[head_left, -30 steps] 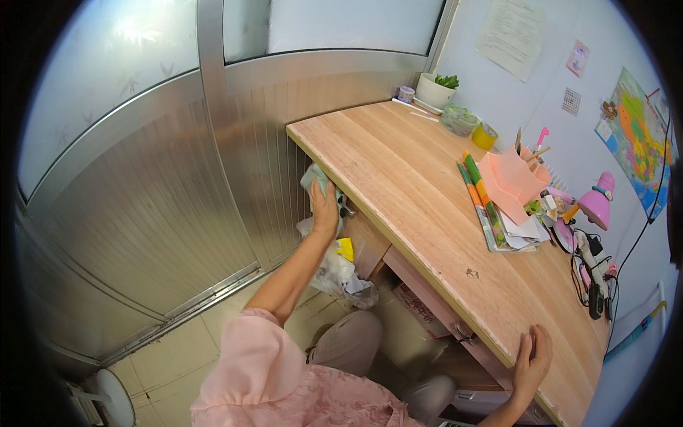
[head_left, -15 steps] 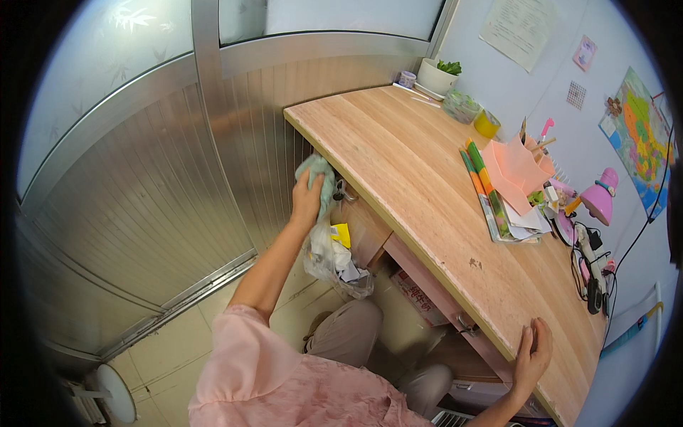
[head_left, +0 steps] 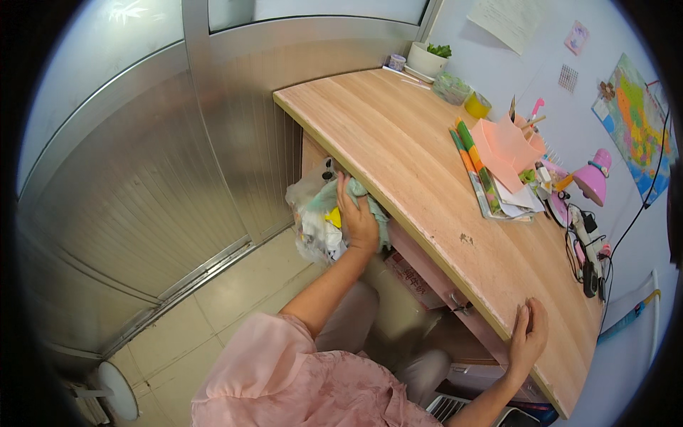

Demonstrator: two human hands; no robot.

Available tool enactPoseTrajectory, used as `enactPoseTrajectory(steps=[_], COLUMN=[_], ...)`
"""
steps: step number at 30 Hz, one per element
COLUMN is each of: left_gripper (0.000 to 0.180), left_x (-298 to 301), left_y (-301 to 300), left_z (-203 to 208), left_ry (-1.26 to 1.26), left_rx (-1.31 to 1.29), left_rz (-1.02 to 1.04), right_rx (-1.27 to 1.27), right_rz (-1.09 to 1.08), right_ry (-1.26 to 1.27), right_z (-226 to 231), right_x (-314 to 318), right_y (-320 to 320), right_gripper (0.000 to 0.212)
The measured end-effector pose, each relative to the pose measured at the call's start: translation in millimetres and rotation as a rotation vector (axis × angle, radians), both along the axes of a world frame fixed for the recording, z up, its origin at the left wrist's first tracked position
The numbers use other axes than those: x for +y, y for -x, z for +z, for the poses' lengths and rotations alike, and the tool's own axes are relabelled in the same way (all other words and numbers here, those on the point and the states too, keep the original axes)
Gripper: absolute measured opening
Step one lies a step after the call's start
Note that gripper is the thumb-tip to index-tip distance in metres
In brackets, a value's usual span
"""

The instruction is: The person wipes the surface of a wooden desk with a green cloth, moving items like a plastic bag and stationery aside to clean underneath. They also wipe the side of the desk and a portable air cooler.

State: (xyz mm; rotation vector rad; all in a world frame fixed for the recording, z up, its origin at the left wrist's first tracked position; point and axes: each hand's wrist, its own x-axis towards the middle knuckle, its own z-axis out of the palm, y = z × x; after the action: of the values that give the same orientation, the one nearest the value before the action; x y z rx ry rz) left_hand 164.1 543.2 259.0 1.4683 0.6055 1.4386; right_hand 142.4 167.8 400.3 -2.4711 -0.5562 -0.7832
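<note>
One left hand, clasped on a bunched pale green fabric cloth beneath its palm, has a crumpled clear plastic bag just left, a light wood-grain desk rightward and, farther right, the unclenched right hand at the desk's edge.

Place: study corner, home or office unclear | tabletop: 1 pink lamp, pen holder, potted plant | wall: colourful map, paper sheet

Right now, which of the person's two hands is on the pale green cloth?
The left hand: it touches the pale green cloth below the desktop's front edge. The right hand, at the desktop, has no cloth.
</note>
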Motion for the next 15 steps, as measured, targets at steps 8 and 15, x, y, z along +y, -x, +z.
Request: enactPoseTrajectory(steps=[8, 15], left_gripper=[0.057, 0.059], left_x=[-56.0, -26.3], left_y=[4.6, -2.1], left_z=[-29.3, -12.0], left_ry=[0.041, 0.393], left_rx=[0.081, -0.025], left_rz=[0.011, -0.011], right_rx=[0.006, -0.021], right_rz=[0.005, -0.006], right_ry=[-0.014, 0.06], right_z=[4.6, 3.9], right_x=[4.7, 4.5], right_y=[2.1, 1.9], right_gripper=[0.024, 0.024])
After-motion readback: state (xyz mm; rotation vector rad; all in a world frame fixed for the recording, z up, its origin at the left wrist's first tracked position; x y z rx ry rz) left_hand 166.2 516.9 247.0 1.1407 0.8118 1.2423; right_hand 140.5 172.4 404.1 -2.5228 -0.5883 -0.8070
